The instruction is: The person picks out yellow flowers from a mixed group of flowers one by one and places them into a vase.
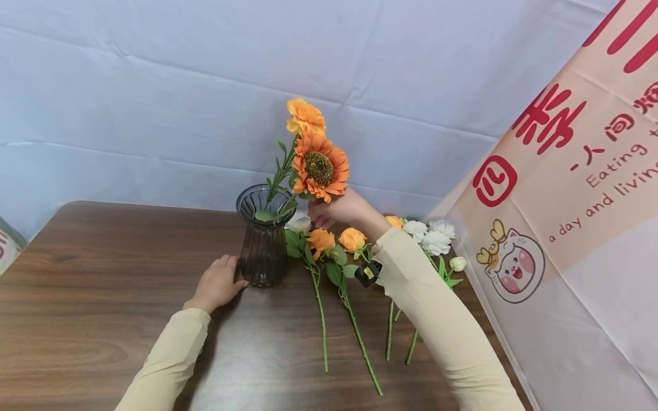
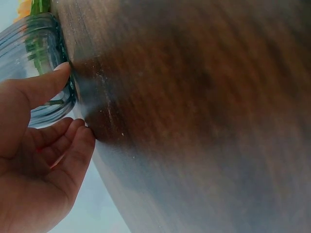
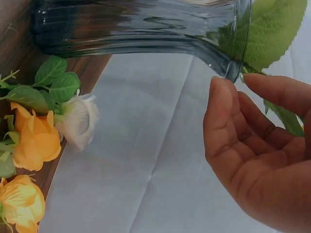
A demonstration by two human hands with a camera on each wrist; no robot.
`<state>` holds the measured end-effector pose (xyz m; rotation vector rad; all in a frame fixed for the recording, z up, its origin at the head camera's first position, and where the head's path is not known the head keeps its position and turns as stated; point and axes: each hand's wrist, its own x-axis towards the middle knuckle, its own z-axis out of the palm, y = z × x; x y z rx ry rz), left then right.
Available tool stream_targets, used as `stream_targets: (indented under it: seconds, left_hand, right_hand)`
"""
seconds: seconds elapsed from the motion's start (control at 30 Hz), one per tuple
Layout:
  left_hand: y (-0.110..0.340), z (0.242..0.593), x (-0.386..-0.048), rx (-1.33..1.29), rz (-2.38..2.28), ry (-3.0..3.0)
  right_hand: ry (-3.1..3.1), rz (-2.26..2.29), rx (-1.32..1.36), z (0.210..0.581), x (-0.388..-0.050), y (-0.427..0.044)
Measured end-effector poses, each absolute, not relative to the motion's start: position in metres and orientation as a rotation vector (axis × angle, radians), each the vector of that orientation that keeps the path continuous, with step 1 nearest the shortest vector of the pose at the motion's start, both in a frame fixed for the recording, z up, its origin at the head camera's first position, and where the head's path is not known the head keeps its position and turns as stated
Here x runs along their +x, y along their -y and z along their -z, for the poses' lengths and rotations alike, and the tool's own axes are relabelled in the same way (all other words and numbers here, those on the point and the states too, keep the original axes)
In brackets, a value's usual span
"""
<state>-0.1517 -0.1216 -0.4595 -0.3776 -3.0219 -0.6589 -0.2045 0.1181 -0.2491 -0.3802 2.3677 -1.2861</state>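
Observation:
The grey glass vase (image 1: 263, 251) stands upright, its base also seen in the left wrist view and its rim (image 3: 239, 41) in the right. From its mouth rise an orange sunflower (image 1: 320, 166) and a yellow-orange bloom (image 1: 305, 116), both tilted right. My left hand (image 1: 218, 283) holds the vase low on its left side, thumb (image 2: 46, 87) on the glass, fingers bent beside the base. Just right of the rim is my right hand (image 1: 341, 211); its thumb and fingers (image 3: 221, 109) are bent with a gap between them, and nothing shows held there.
Right of the vase on the wooden table (image 1: 128, 319) lie orange roses (image 1: 352, 240) and a white flower (image 1: 299, 221), stems toward the front. More white flowers (image 1: 437, 242) lie farther right, partly behind my right forearm. A pale cloth hangs behind, and a printed one at right.

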Motion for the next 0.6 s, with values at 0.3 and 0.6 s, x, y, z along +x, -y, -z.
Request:
stream_targets:
  seconds: [0.3, 0.6]
  left_hand:
    - [0.122, 0.459, -0.151, -0.378, 0.659, 3.01]
    - [0.121, 0.458, -0.149, -0.381, 0.656, 3.011]
  right_hand:
    - [-2.376, 1.276, -0.349, 0.254, -0.205, -0.129]
    - [-2.35, 1.308, -0.269, 0.261, -0.202, -0.143]
